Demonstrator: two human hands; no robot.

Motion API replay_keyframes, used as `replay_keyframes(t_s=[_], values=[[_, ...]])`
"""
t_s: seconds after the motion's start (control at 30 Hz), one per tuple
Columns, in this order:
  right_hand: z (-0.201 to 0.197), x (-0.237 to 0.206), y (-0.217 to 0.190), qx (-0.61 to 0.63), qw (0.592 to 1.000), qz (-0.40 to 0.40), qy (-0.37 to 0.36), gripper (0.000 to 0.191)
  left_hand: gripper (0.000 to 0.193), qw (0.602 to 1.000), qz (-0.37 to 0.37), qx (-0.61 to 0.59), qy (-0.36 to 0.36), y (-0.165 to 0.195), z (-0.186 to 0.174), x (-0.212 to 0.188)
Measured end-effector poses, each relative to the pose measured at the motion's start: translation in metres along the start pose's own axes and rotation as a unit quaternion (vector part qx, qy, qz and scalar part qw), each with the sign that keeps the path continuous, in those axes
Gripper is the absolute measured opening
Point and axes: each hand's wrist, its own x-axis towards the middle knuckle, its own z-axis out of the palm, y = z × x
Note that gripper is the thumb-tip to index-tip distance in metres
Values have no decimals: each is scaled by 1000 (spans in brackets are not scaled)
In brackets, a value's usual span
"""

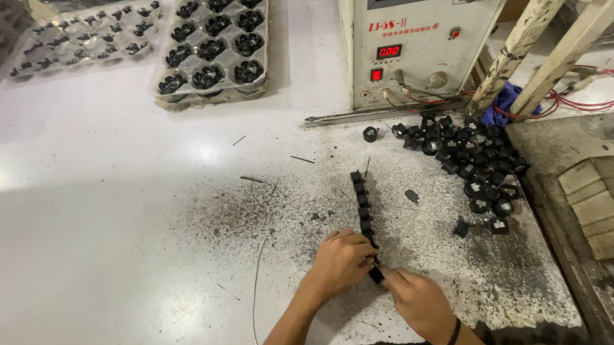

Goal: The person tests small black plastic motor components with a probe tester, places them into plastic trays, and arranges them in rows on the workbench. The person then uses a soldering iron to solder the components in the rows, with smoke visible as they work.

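We cannot see the near end of the row of small black plastic blocks (pixel 362 201) under our left hand (pixel 340 263) and right hand (pixel 419 301), and the cream metal machine box (pixel 410 43) is cut off at the top edge.

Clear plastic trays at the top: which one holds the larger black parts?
The right-hand tray, beside the test machine; its parts sit singly in big round pockets, while the left tray holds small pieces.

A row of small parts (pixel 364 202) lies on the table (pixel 103 201), both hands at its near end. A loose pile (pixel 473 159) lies right; trays (pixel 215 40) sit behind left, a machine (pixel 417 43) behind.
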Motion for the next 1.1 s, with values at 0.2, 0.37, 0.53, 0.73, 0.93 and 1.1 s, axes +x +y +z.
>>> replay_keyframes(t_s=[0.2, 0.37, 0.53, 0.73, 0.93, 1.1], values=[[17, 4, 4, -52, 998, 26, 9, 18, 9, 999, 12, 28, 9, 6, -1, 0], [-40, 31, 60, -318, 944, 16, 83, 32, 11, 991, 63, 105, 51, 13, -2, -14], [-61, 19, 75, -323, 933, 133, -84, 41, 12, 997, 39, 60, 28, 26, 5, -27], [-44, 25, 57, -167, 981, 94, 39, 39, 17, 995, 38, 59, 67, 25, 14, -35], [-57, 20, 51, -70, 971, 223, -47, 43, 15, 998, -5, 13, 60, 24, 12, -40], [-57, 26, 38, -222, 972, 80, -12, 39, 12, 998, -32, -2, 54, 31, 5, -33]])
